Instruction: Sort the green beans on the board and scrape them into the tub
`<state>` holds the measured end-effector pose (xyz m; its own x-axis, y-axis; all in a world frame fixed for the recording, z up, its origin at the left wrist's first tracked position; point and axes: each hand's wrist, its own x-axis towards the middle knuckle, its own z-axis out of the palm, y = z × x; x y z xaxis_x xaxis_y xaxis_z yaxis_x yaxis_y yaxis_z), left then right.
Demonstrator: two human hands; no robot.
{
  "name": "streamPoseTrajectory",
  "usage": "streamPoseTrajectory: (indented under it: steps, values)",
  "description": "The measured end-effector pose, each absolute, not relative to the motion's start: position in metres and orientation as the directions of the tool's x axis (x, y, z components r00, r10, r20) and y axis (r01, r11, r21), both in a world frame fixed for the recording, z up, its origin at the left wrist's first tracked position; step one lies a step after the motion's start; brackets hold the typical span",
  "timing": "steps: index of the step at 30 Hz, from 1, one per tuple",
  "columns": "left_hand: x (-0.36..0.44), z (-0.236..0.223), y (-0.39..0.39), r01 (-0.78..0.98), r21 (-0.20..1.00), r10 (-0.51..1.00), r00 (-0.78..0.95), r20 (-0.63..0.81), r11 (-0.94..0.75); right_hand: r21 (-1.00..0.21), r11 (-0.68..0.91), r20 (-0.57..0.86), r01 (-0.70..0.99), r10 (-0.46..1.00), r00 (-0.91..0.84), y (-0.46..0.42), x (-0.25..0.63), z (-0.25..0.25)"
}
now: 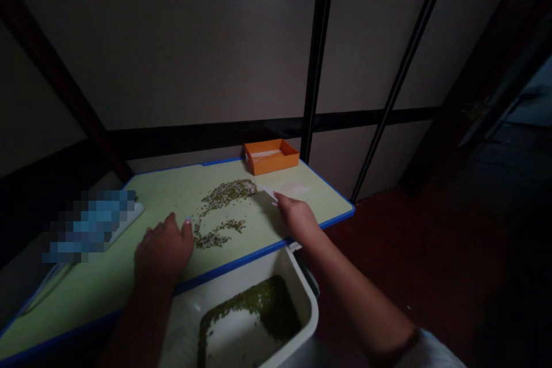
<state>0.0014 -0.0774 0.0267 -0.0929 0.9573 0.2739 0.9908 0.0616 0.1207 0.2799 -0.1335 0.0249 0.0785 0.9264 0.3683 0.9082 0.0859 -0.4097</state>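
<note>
Small green beans [235,192], mung beans by their look, lie mixed with white grains in a loose pile on the pale green table. A smaller scatter of beans [213,238] lies nearer the front. My right hand [297,217] pinches a thin white card [268,191], its tip at the right end of the pile. My left hand [164,246] rests on the table left of the smaller scatter, thumb apart from the fingers, nothing in it. Below the table's front edge, a white bin [311,310] holds many green beans.
An orange box [276,164] with white grains inside stands at the back edge. A thin patch of white grains [295,188] lies on the right part of the blue-edged table [168,187]. At left is a blurred-out blue item [92,227]. A panelled wall [207,40] rises behind.
</note>
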Motion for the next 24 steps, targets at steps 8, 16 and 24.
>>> streamPoseTrajectory:
  steps: [8,16,24]
  values:
    - [0.006,0.028,-0.085,0.986,0.135,0.956,-0.131,0.263,0.098,-0.575,0.444,0.587,0.687,0.809,-0.032,-0.133,0.287,0.020]
    - [0.011,0.031,-0.089,0.985,0.139,0.954,-0.139,0.266,0.105,-0.660,0.506,0.547,0.555,0.830,-0.107,-0.104,0.290,0.019]
    - [0.010,0.029,-0.088,0.981,0.162,0.947,-0.147,0.286,0.104,-0.711,0.579,0.521,0.398,0.815,-0.255,-0.104,0.288,0.017]
